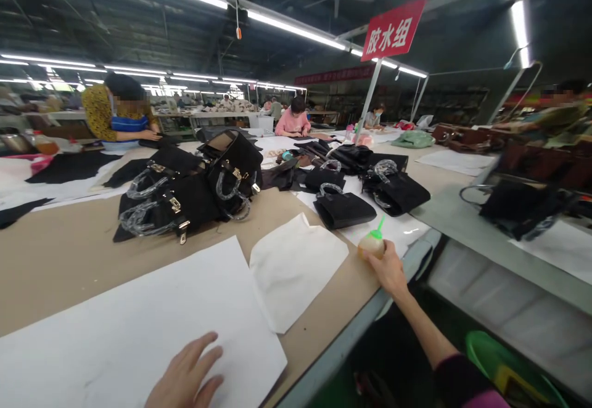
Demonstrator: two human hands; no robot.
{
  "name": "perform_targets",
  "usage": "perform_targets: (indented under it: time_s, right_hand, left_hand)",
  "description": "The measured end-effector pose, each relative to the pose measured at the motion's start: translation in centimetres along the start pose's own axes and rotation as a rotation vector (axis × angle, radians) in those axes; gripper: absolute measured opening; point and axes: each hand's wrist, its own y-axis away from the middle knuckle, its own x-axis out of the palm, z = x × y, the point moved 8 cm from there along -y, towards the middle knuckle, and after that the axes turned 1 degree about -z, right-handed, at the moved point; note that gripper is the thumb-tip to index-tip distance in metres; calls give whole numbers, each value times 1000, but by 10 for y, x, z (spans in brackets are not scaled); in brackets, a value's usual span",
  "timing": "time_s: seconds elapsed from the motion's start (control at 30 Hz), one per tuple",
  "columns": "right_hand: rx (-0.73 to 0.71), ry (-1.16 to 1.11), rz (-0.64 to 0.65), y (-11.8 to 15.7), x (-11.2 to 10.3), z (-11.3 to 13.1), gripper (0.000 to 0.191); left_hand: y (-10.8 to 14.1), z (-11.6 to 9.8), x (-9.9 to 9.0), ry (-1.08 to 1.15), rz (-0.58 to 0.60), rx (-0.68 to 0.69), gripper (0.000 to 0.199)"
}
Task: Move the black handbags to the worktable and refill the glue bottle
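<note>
My right hand (389, 267) is wrapped round a small round glue bottle (371, 245) with a green nozzle pointing up, close to the table's right edge. My left hand (189, 376) holds nothing; its fingers are apart over a large white sheet (152, 315) at the bottom. Between the hands lies a smaller white piece (296, 266), slightly wrinkled. Beyond it, black handbags (194, 201) with wrapped handles and metal clasps are piled at the left. Another black bag (345, 209) lies just past the bottle.
The brown table (41, 266) has a grey edge at the right. A second table (481, 241) bears a black bag (520, 208). A green bin (485, 349) stands below. People work at the far side, near a red sign (393, 30) on a pole.
</note>
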Motion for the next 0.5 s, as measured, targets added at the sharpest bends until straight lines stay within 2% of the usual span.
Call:
perform_targets:
  time_s: [0.07, 0.17, 0.23, 0.33, 0.5]
  right_hand:
    - [49, 40, -36, -6, -4, -15, 72]
    - [77, 77, -52, -9, 2, -24, 73]
    - [89, 85, -53, -10, 7, -26, 74]
    - [108, 66, -41, -13, 7, -27, 76]
    - [93, -10, -5, -11, -6, -20, 75]
  left_hand:
    - [-33, -18, 8, -10, 78, -16, 30]
    - [-76, -39, 45, 9, 404, -75, 40]
    - [-96, -46, 67, 31, 554, -116, 40]
    - [-116, -45, 89, 83, 622, -169, 42]
    - [-139, -26, 103, 238, 588, -184, 46]
